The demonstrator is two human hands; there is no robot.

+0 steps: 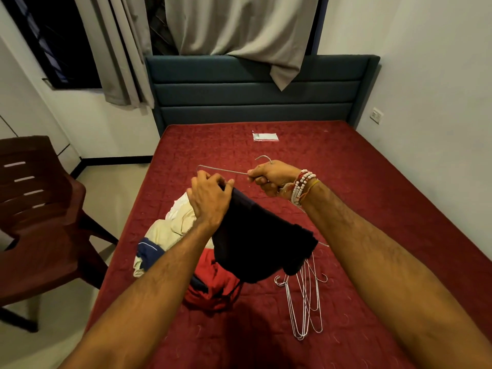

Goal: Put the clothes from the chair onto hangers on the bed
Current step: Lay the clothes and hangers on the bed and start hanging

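Two bare forearms (159,275) are seen entering from the lower edge of the frame, nearest the camera. The left hand (210,201), at centre, is closed on the upper edge of a dark garment (261,243), its grip curled round the cloth beside the left corner of a wire hanger (223,170). The right hand (271,177), just right of centre, is wrapped tightly round the hanger's neck below the hook. Beaded bracelets (302,186) are worn at that wrist. The garment is draped from the left hand down and to the right, held above the bed (372,209). A heap of clothes (173,225), made up of cream, navy and red pieces, is laid on the red mattress beneath the left forearm, lower centre. A bundle of spare wire hangers (306,296) is laid just right of the heap, partly covered by the garment. A small pale packet (265,137) is placed farther up the mattress, near the blue-grey headboard (253,94). A brown chair (40,222) is stood on the floor at the left edge. Grey curtains (239,27) are hung across the top of the frame.
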